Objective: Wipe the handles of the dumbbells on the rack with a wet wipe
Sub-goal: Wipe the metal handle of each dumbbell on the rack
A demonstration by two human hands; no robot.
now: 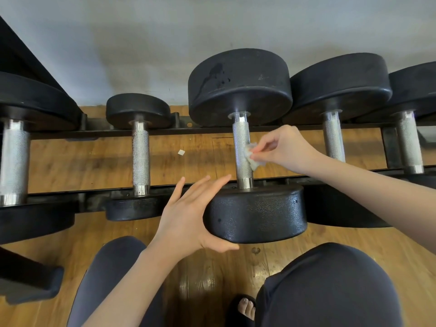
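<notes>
A large black dumbbell lies across the rack rails [165,132], its knurled steel handle [241,147] running away from me. My right hand [283,147] pinches a small white wet wipe [253,156] against the right side of that handle. My left hand [188,215] rests with straight fingers on the left of the dumbbell's near head [257,213], thumb under its lower edge. The far head [240,86] shows dark wet streaks.
Several more dumbbells lie on the same rack: a small one [140,156] to the left, a big one [14,159] at the far left, two [333,138] on the right. A small white scrap [181,152] lies on the wooden floor. My knees and a sandalled foot [246,308] are below.
</notes>
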